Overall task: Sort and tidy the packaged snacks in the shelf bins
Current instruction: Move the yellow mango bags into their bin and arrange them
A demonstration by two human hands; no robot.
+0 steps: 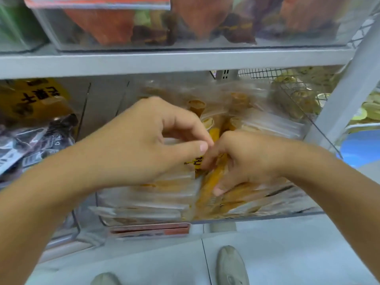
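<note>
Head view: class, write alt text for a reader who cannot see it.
Both hands, left and right, reach into a clear bin of yellow snack packs; the right pinches one. Another bin sits on the shelf above.

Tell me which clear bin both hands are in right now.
The middle bin on the lower shelf, with yellow-orange packets. Left hand and right hand are inside; the left neighbour holds dark packets.

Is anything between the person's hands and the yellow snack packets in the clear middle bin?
Nothing visible. Both hands are already inside the clear plastic bin: the left hand and right hand have their fingers on the clear-wrapped yellow snack packets at the middle of the stack.
</note>
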